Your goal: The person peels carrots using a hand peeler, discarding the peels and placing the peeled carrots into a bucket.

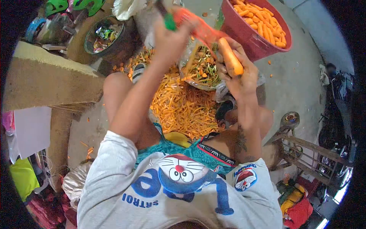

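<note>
A peeled carrot lies in my right hand, with the fingers wrapped round its side. My left hand is raised and blurred, closed on a tool with a green and dark handle. Orange-red netting or plastic stretches between the two hands; its exact form is smeared by motion. Beneath them a heap of carrot peelings covers the floor between the legs. A plastic-lined container of carrot ends and green stems stands just below the carrot.
A red tub full of peeled carrots stands at the upper right. To the upper left is a dark bin with rubbish. A wooden rack is at the right, a concrete ledge at the left.
</note>
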Motion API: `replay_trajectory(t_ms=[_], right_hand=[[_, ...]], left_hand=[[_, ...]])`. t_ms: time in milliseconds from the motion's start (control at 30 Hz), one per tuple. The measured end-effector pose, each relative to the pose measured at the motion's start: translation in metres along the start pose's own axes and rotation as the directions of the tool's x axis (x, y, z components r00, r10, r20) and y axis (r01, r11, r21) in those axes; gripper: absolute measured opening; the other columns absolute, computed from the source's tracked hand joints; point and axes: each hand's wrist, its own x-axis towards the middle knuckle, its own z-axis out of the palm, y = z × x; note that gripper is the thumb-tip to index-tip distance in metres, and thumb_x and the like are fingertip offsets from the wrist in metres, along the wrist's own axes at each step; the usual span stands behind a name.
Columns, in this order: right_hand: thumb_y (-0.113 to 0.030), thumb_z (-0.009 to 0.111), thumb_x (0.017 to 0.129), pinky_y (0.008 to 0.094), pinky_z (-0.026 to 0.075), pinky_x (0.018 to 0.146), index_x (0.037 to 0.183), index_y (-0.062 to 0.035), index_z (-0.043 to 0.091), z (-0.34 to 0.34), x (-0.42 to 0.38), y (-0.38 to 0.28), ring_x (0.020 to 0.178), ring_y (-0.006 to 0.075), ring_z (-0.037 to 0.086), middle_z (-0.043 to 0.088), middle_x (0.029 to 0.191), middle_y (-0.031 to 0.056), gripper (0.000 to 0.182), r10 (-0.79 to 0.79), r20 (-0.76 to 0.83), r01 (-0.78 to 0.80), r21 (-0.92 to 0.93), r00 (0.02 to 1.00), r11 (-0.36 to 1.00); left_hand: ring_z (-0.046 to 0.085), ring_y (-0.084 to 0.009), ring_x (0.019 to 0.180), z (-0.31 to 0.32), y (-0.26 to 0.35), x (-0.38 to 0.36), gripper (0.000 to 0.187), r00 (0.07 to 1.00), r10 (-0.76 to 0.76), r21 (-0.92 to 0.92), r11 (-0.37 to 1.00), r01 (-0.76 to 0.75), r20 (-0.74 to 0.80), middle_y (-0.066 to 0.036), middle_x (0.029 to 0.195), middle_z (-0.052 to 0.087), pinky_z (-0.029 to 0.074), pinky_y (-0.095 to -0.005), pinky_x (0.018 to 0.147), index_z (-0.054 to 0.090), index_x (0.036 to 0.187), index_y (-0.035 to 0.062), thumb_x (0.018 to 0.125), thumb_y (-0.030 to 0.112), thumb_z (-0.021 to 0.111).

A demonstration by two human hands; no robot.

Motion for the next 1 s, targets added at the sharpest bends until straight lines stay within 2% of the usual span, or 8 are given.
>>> replay_trajectory(t_ms=[167,233,333,433,633,767,833,1000], right_hand=[[-0.021,0.049,0.101,0.0247,0.045,0.055,0.135,-0.0042,0.052,0.035,-0.003,0.007,0.068,0.0147,0.058,0.066,0.097,0.0105,0.038,-0.167,-0.358,0.116,-0.16,0.919,0.98],[-0.021,0.049,0.101,0.0271,0.053,0.068,0.134,-0.0025,0.053,0.004,-0.007,0.0,0.083,0.0165,0.064,0.066,0.107,0.0115,0.038,-0.023,0.096,0.029,-0.055,0.995,0.998],[-0.021,0.05,0.101,0.0268,0.054,0.076,0.134,-0.0003,0.051,-0.014,-0.004,0.003,0.092,0.0168,0.066,0.065,0.113,0.0115,0.039,-0.012,0.151,0.007,0.036,0.989,0.999],[-0.022,0.051,0.101,0.0281,0.054,0.07,0.135,-0.0024,0.051,0.025,0.0,0.011,0.09,0.0171,0.067,0.065,0.114,0.0112,0.039,-0.236,-0.257,0.185,-0.208,0.937,0.961],[-0.023,0.05,0.103,0.0298,0.049,0.056,0.138,-0.007,0.049,0.007,-0.009,0.004,0.078,0.017,0.065,0.066,0.11,0.0102,0.039,-0.044,-0.089,0.029,-0.163,0.995,0.986],[-0.025,0.047,0.104,0.0273,0.042,0.051,0.14,-0.0049,0.048,0.028,0.002,0.01,0.069,0.0155,0.06,0.064,0.1,0.0086,0.041,-0.155,-0.206,0.107,-0.225,0.966,0.968],[-0.025,0.047,0.104,0.0265,0.039,0.049,0.14,-0.004,0.048,0.026,-0.003,0.014,0.066,0.015,0.059,0.063,0.097,0.0081,0.042,-0.256,-0.297,0.168,-0.292,0.92,0.942],[-0.024,0.049,0.103,0.0284,0.053,0.076,0.136,0.0004,0.052,-0.012,-0.003,0.004,0.095,0.0179,0.065,0.063,0.112,0.0115,0.041,-0.003,0.173,-0.012,0.087,0.985,0.996]], left_hand=[[0.064,-0.0076,0.071,-0.003,-0.001,0.0,0.014,0.995,0.011,0.098,0.995,-0.02,0.097,0.001,0.082,0.069,0.052,-0.0242,0.062,0.071,0.096,0.0033,0.09,0.014,0.078],[0.064,-0.0079,0.07,-0.022,-0.008,0.017,0.015,0.986,-0.155,0.072,0.985,0.159,-0.065,0.001,0.084,0.07,0.052,-0.0244,0.063,0.071,0.096,0.0044,0.09,0.016,0.078],[0.064,-0.0087,0.074,-0.005,-0.01,-0.002,0.018,0.987,-0.157,-0.014,0.987,0.157,0.031,0.0,0.087,0.07,0.053,-0.0259,0.067,0.07,0.098,0.0043,0.09,0.018,0.078],[0.064,-0.0084,0.075,0.014,0.012,-0.017,0.02,0.981,0.002,0.075,0.997,-0.017,0.194,0.0,0.088,0.07,0.053,-0.026,0.068,0.07,0.1,0.0028,0.09,0.018,0.078],[0.057,-0.0055,0.058,-0.013,-0.007,0.017,0.014,0.995,-0.04,0.001,0.999,0.041,-0.094,0.003,0.077,0.067,0.043,-0.0235,0.05,0.068,0.094,0.0059,0.092,0.016,0.077],[0.057,-0.0056,0.058,0.017,0.001,-0.018,0.014,0.953,0.27,0.214,0.931,-0.295,0.138,0.002,0.077,0.068,0.044,-0.0237,0.05,0.067,0.093,0.0065,0.092,0.016,0.077],[0.059,-0.0064,0.062,0.007,0.011,-0.008,0.015,0.983,0.045,0.06,0.997,-0.056,0.178,0.001,0.078,0.068,0.047,-0.0243,0.054,0.068,0.093,0.0063,0.091,0.017,0.078],[0.063,-0.0093,0.073,-0.006,0.003,0.002,0.017,0.987,-0.148,0.077,0.985,0.153,-0.065,0.0,0.083,0.068,0.053,-0.0263,0.07,0.07,0.096,0.0048,0.09,0.016,0.08]])
